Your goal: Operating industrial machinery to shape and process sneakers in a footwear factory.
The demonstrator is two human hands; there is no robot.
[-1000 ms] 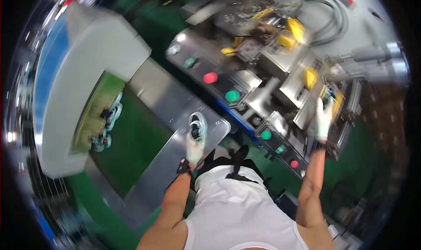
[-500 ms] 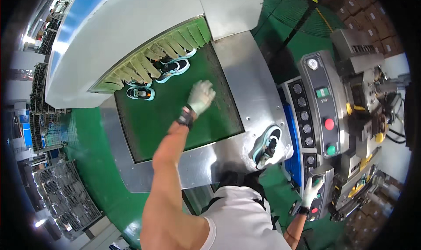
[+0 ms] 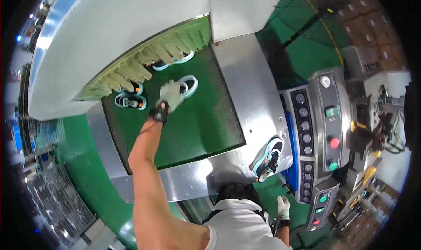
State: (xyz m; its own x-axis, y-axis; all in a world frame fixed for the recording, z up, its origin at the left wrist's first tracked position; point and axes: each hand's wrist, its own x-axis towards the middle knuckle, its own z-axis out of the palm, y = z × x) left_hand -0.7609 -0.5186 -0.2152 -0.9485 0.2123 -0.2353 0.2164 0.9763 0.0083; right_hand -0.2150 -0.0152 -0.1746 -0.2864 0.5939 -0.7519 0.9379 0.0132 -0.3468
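My left hand (image 3: 171,95), in a pale glove, is closed on the heel end of a black-and-white sneaker (image 3: 189,86) with a light blue sole, over the green conveyor belt (image 3: 197,127). Left of that hand, a pair of sneakers (image 3: 130,102) lies by the strip curtain (image 3: 144,55). Another sneaker (image 3: 184,57) sits partly under the strips further back. At the right corner of the metal frame (image 3: 245,70) rests one more sneaker (image 3: 268,159), untouched. My right hand (image 3: 283,208), also gloved, hangs low beside my body with fingers extended, holding nothing visible.
To the right stands a control panel (image 3: 332,118) with gauges, a red button and green buttons. A white machine housing (image 3: 131,17) rises over the belt. Wire racks (image 3: 59,197) stand on the left, and stacked cartons (image 3: 372,26) at the far right.
My left hand has moved left and taken hold of a sneaker near the curtain, bringing it forward. My right hand has left the control panel and dropped toward my body.
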